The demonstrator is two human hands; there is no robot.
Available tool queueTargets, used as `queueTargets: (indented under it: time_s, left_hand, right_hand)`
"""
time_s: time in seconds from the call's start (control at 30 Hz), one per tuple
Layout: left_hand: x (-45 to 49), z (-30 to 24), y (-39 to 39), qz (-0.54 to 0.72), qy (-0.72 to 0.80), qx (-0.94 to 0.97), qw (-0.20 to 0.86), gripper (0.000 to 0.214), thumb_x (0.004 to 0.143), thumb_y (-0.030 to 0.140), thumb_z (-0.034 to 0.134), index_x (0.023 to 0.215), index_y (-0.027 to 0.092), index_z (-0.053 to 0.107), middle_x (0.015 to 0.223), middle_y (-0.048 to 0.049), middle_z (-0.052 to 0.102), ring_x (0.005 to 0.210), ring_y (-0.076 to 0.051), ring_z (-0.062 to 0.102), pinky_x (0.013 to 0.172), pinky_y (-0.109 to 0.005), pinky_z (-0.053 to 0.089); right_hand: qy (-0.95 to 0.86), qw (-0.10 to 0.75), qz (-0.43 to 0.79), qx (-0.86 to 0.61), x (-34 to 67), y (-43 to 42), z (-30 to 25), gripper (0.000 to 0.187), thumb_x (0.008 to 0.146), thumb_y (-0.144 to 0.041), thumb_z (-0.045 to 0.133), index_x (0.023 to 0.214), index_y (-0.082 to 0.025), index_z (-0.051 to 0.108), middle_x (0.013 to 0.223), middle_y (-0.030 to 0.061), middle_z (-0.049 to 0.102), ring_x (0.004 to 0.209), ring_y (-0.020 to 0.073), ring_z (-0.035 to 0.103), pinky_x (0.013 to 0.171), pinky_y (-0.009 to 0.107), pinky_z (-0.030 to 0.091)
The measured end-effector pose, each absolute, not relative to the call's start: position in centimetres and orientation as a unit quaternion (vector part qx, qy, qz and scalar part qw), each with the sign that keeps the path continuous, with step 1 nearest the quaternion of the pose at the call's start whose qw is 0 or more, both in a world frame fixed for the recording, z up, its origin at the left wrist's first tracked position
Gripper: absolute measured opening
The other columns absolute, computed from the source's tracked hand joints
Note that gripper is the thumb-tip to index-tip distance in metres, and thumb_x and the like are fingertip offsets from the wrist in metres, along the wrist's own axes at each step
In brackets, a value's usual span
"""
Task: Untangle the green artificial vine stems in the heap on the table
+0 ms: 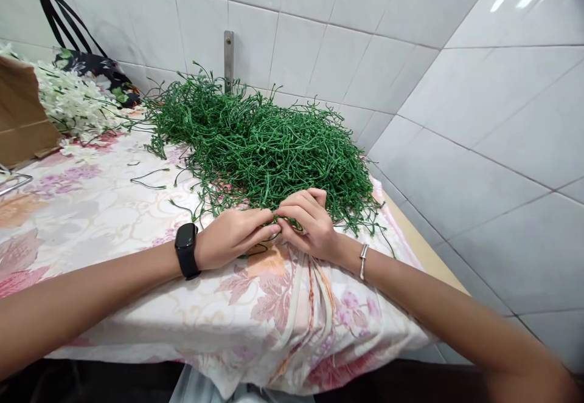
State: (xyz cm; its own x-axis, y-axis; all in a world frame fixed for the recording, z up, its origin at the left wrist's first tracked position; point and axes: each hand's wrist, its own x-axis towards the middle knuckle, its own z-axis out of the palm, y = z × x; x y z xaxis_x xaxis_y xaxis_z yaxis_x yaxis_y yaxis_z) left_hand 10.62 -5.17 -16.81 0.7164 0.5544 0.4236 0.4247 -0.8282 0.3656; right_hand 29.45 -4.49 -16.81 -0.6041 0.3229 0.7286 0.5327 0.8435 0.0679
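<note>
Forearms, then hands together, grip unclear, at near edge of heaped green stems

My fingers mostly hide whichever stems they pinch. The view cuts off the left end of the table and the cardboard there, which hides some flowers. Near the far edge, stems cover the foot of a strip.
</note>
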Motion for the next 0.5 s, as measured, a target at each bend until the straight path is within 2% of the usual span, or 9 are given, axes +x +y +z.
queueTargets:
  time_s: [0.17, 0.3, 0.5]
  left_hand:
    - [10.63, -17.03, -5.15, 0.229, 0.275, 0.927, 0.115, 0.026, 0.09, 0.03, 0.025, 0.078, 0.016, 0.043, 0.065, 0.0022, 0.046, 0.056, -0.008, 0.041, 0.054, -0.02, 0.03]
    - [10.73, -17.14, -5.09, 0.224, 0.29, 0.926, 0.09, 0.029, 0.09, 0.03, 0.025, 0.072, 0.016, 0.042, 0.061, 0.0021, 0.046, 0.053, -0.008, 0.041, 0.052, -0.021, 0.029]
    - [11.08, -17.35, -5.24, 0.239, 0.317, 0.915, 0.064, 0.031, 0.09, 0.028, 0.025, 0.066, 0.016, 0.04, 0.057, 0.0025, 0.042, 0.051, -0.008, 0.037, 0.051, -0.021, 0.027]
  right_hand:
    - [-0.904, 0.349, -0.142, -0.203, 29.46, -4.23, -16.83, 0.008, 0.075, -0.015, 0.051, 0.082, -0.016, 0.047, 0.077, 0.0015, 0.056, 0.074, 0.0106, 0.05, 0.072, 0.03, 0.035]
    - [-0.907, 0.311, -0.191, -0.208, 29.37, -4.03, -16.89, 0.004, 0.074, -0.016, 0.05, 0.071, -0.015, 0.048, 0.067, 0.0012, 0.05, 0.065, 0.0101, 0.043, 0.064, 0.027, 0.034]
    - [-0.88, 0.288, -0.291, -0.239, 28.96, -4.28, -16.93, 0.021, 0.075, -0.017, 0.046, 0.055, -0.016, 0.042, 0.055, -0.0005, 0.038, 0.058, 0.01, 0.031, 0.057, 0.027, 0.028]
